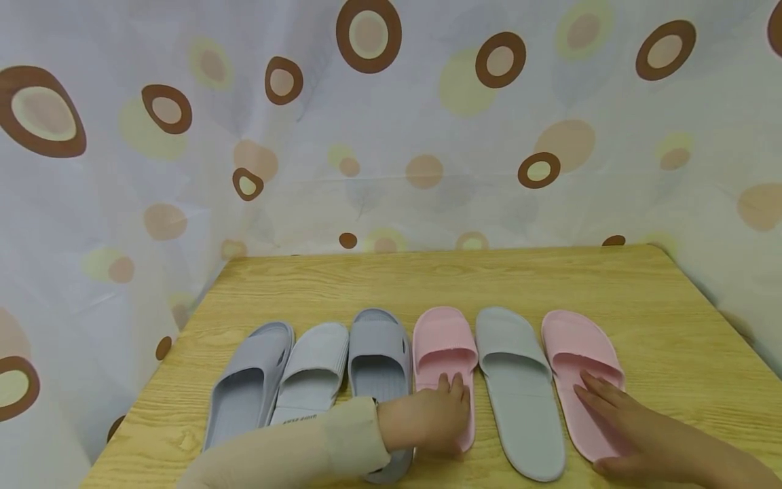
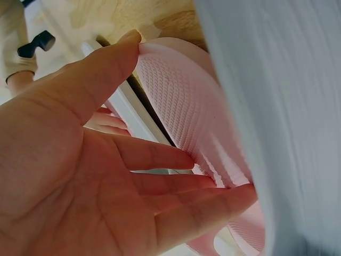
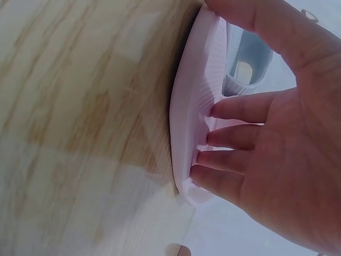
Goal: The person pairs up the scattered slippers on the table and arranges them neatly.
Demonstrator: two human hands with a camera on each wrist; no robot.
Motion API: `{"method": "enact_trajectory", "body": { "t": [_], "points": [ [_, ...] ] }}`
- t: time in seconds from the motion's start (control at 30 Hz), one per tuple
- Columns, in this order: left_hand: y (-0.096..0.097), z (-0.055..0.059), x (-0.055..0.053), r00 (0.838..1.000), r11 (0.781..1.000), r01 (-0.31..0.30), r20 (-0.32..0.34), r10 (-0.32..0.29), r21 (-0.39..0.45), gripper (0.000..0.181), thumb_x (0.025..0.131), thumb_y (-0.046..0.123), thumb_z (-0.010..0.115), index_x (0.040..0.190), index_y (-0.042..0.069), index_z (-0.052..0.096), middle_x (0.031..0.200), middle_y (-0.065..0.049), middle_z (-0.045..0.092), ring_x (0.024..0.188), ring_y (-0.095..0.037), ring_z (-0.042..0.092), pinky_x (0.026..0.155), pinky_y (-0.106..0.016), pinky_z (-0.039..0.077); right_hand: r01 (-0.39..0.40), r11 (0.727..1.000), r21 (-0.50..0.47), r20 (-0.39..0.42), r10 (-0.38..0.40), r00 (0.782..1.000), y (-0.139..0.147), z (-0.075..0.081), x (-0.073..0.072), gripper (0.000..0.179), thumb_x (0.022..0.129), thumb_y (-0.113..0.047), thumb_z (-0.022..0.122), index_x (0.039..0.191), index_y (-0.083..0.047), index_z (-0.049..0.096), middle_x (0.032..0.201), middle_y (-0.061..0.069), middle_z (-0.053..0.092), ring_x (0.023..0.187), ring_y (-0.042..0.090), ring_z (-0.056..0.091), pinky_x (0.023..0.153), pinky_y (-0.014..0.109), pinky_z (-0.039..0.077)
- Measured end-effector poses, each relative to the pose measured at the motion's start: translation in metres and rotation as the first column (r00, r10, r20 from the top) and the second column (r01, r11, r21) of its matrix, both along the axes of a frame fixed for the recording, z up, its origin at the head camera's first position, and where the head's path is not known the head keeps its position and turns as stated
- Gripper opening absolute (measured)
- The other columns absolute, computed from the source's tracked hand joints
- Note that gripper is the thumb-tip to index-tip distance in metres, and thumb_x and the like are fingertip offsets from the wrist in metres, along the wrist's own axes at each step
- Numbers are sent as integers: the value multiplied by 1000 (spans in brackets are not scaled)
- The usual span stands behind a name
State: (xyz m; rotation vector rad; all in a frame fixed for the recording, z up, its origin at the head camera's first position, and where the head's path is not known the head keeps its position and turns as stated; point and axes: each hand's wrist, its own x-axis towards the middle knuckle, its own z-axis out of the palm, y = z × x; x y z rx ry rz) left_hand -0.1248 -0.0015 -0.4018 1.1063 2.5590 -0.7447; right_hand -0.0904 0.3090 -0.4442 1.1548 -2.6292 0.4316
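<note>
My left hand [image 1: 427,418] rests on the left pink slipper [image 1: 444,329], its fingers fairly straight on the insole. In the left wrist view the thumb touches the heel edge of that pink slipper [image 2: 176,90]. My right hand [image 1: 647,428] lies on the right pink slipper [image 1: 577,334], fingers extended across its footbed. The right wrist view shows these fingertips on the textured insole of the pink slipper [image 3: 189,106], with the thumb at its heel end. Between the two pink slippers lies a pale grey slipper [image 1: 528,414]. Both pink slippers lie sole down, toes pointing away.
Left of the pink slippers stand a blue-grey slipper [image 1: 379,336], a light grey slipper [image 1: 318,350] and another blue-grey slipper [image 1: 259,356], all in one row. They lie on a wood-grain table [image 1: 427,278]. A white curtain [image 1: 391,122] with brown circles hangs behind.
</note>
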Motion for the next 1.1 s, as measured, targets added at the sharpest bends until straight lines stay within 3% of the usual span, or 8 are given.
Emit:
{"method": "enact_trajectory", "body": {
  "t": [0.57,0.83,1.1],
  "points": [
    [5,4,-7,999,999,-42,-14,42,-7,91,80,68,61,147,10,40,148,-8,37,132,-22,41,91,-27,49,-32,999,2,37,32,999,4,1,-11,118,68,-36,85,155,-29,6,153,-24,-15,136,-13,-9,97,-2,2],
    [9,7,-9,989,990,-142,45,143,-13,88,82,63,63,149,13,35,151,-7,35,133,-22,40,90,-26,49,-19,1000,19,87,18,996,3,2,-13,118,69,-29,84,155,-30,3,150,-27,-17,135,-14,-12,96,-2,0],
    [14,6,-13,992,990,-124,29,127,-73,89,83,63,62,151,13,32,152,-8,34,133,-24,39,95,-27,46,-44,999,23,50,43,998,2,5,-17,117,73,-31,83,153,-34,-2,152,-25,-18,137,-11,-14,97,-2,1]
  ]
}}
